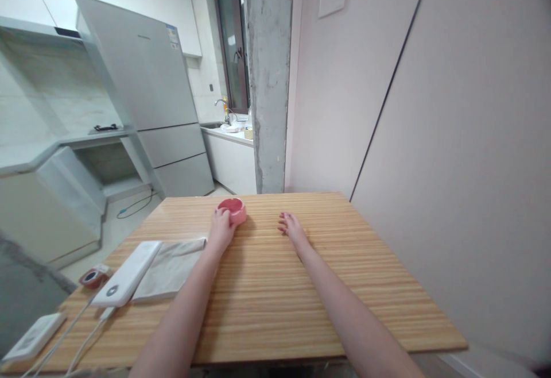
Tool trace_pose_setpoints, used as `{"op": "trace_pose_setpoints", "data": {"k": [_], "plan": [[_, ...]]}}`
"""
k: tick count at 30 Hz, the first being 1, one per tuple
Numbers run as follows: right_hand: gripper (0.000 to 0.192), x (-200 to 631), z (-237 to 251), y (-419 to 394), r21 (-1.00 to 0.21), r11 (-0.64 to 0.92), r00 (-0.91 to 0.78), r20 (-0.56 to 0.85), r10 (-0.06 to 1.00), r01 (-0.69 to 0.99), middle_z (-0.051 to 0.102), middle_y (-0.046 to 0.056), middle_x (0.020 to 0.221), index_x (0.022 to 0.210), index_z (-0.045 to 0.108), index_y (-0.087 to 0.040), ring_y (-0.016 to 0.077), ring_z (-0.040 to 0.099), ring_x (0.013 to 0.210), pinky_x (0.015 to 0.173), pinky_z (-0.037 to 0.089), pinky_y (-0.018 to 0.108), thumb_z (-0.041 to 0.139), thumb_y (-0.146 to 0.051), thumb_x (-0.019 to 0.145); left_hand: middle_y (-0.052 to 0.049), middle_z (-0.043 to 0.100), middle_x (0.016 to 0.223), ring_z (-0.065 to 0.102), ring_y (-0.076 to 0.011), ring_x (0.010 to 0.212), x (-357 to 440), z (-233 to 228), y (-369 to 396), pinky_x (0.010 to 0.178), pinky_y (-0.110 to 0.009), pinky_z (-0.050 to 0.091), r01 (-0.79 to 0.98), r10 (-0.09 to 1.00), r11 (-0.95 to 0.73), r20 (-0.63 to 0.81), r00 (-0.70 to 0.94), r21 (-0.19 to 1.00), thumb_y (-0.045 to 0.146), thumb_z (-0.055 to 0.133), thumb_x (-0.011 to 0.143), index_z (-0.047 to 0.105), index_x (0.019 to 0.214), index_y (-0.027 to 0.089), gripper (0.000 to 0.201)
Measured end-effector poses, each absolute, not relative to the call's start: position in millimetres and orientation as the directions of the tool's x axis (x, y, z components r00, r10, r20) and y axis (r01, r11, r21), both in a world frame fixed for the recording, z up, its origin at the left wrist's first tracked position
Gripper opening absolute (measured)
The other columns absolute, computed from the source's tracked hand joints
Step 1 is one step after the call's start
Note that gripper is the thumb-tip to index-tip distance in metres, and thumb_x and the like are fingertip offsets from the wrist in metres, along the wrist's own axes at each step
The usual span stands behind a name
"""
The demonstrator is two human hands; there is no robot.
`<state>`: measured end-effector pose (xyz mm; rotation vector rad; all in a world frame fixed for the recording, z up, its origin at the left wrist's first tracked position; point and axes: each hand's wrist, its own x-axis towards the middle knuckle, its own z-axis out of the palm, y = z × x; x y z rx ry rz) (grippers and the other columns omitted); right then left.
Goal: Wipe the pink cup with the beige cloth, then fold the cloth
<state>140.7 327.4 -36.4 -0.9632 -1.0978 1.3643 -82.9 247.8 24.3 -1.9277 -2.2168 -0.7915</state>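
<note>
Near the far edge of the wooden table (267,286) is a round pink ashtray (240,213) with a low wall and a hollow middle. My left hand (222,230) grips its near left rim, fingers closed over the wall; the thumb side partly hides it. To the right, my right hand (293,230) is apart from the ashtray, fingers spread and holding nothing, low over the tabletop. A folded grey cloth (170,269) lies left of my left forearm.
On the left side of the table are a white power bank (129,272) with cables, a reddish-brown roll-like item (95,276) and a white flat box (35,336). A pale wall (451,154) borders the right side. A concrete pillar (271,79) and a fridge (142,73) stand beyond.
</note>
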Motion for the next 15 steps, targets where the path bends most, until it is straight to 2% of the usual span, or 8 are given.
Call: {"op": "trace_pose_setpoints", "data": {"k": [2, 5, 8, 15], "plan": [[0.041, 143.3, -38.0, 326.9, -0.973, 0.134, -0.041, 0.144, 0.989, -0.191, 0.063, 0.009, 0.111, 0.096, 0.06, -0.022, 0.0205, 0.061, 0.103, 0.083, 0.052, 0.032, 0.064, -0.051, 0.068, -0.014, 0.055, 0.112, 0.045, -0.0271, 0.114, -45.4, 23.5, 255.8, 0.106, -0.047, 0.031, 0.926, 0.903, -0.093, 0.423, -0.076, 0.365, 0.019, 0.055, 0.078, 0.054, 0.085, 0.016, 0.007], [0.049, 149.5, -38.2, 326.9, -0.957, 0.249, 0.006, 0.251, 0.968, -0.146, 0.057, 0.009, 0.128, 0.113, 0.057, -0.021, 0.0201, 0.051, 0.122, 0.103, 0.041, 0.034, 0.064, -0.047, 0.071, -0.012, 0.054, 0.112, 0.045, -0.026, 0.116, 2.7, 14.4, 263.1, 0.107, -0.049, 0.031, 0.864, 0.884, -0.279, 0.464, 0.06, 0.42, 0.014, 0.06, 0.074, 0.051, 0.083, 0.017, 0.013], [0.05, 155.0, -38.7, 329.8, -0.964, 0.239, -0.007, 0.241, 0.971, -0.118, 0.055, 0.008, 0.132, 0.12, 0.056, -0.021, 0.0193, 0.05, 0.123, 0.107, 0.036, 0.035, 0.058, -0.046, 0.077, -0.011, 0.053, 0.111, 0.046, -0.0264, 0.116, 29.2, 1.8, 265.8, 0.109, -0.053, 0.027, 0.815, 0.866, -0.361, 0.487, 0.113, 0.453, 0.013, 0.062, 0.073, 0.049, 0.081, 0.018, 0.016], [0.046, 155.9, -48.3, 339.4, -0.968, 0.247, -0.059, 0.25, 0.967, -0.055, 0.059, 0.008, 0.127, 0.119, 0.057, -0.02, 0.0194, 0.053, 0.119, 0.107, 0.036, 0.036, 0.058, -0.037, 0.077, -0.011, 0.051, 0.112, 0.046, -0.0274, 0.118, 29.3, -12.6, 268.0, 0.112, -0.056, 0.022, 0.807, 0.858, -0.368, 0.503, 0.103, 0.462, 0.011, 0.061, 0.071, 0.048, 0.081, 0.018, 0.018]]}}
